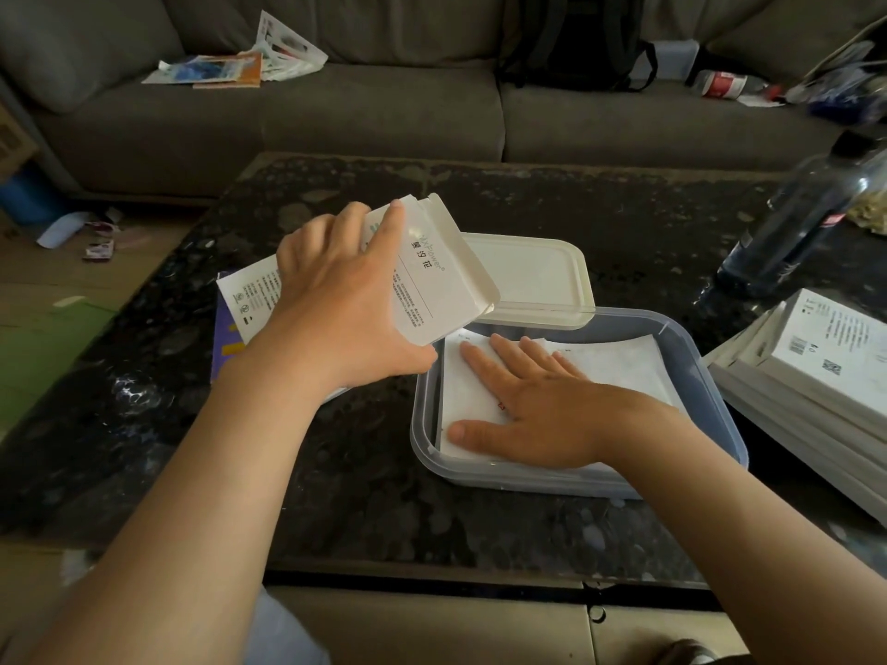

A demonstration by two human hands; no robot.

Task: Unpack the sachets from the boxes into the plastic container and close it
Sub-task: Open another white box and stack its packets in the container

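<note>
White cardboard box, frame centre: left hand grips it tilted, open flap toward the plastic container, presumably for tipping out. Right hand lies flat, fingers straight, pressing the sachets inside, likely levelling them. Lid lies just behind.

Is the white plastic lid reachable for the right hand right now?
Probably yes: the right hand lies flat on the white sachets, the white plastic lid just beyond; only the white cardboard box in the left hand overhangs its left edge.
</note>
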